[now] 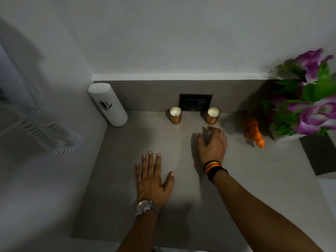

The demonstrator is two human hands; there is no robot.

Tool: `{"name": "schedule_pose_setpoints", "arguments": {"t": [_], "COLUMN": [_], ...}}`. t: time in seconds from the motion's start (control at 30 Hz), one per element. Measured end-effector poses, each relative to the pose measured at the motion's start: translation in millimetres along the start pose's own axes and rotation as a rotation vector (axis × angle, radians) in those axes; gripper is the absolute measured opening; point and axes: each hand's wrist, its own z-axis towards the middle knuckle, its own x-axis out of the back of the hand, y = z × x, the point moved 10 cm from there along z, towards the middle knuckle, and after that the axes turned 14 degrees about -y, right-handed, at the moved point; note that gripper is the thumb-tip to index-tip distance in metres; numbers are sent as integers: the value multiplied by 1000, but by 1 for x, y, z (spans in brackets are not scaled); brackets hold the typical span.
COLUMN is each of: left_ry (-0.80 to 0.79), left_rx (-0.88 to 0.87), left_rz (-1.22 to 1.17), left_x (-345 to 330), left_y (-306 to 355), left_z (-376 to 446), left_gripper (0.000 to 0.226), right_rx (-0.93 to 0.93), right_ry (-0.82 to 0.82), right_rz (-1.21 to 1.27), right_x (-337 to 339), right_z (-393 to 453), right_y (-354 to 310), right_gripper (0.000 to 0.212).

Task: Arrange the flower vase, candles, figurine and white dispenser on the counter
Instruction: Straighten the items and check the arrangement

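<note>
Head view of a grey tabletop set into a wall corner. The white dispenser stood at the rear left corner, leaning against the side wall. Two candles in gold-coloured cups, the left candle and the right candle, stood upright on either side of a black wall socket at the back edge. The orange figurine stood to the right of the candles, just beside the white flower vase with purple blooms at the far right. The left hand lay flat on the tabletop, fingers spread, holding nothing. The right hand, with bands at the wrist, hovered just in front of the right candle with its grip apart and empty, fingers loosely curled. The step in hand appeared to be a reach toward the right candle, or a release of it; which could not be told. A next move on that candle would call for closing the fingers round the cup and keeping it level, since the wax surface lay open at the top.
</note>
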Motion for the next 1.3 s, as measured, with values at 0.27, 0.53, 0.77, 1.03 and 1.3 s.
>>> {"name": "schedule_pose_setpoints", "arguments": {"t": [0.27, 0.53, 0.77, 1.03, 1.3], "left_ry": [3, 5, 32, 37, 56], "left_rx": [-3, 3, -6, 11, -4], "left_rz": [-29, -26, -26, 5, 28], "left_x": [-1, 2, 0, -1, -2], "left_y": [-1, 1, 0, 1, 1], "left_z": [1, -2, -1, -1, 0], "left_gripper": [84, 83, 85, 84, 83], "right_rx": [33, -114, -302, -290, -314], "right_ry": [-107, 202, 306, 273, 374], "right_rz": [-87, 269, 471, 422, 428], "right_x": [16, 76, 128, 128, 169], "right_z": [29, -49, -45, -34, -39], "right_y": [26, 92, 135, 137, 180], "right_gripper": [59, 35, 53, 27, 60]}}
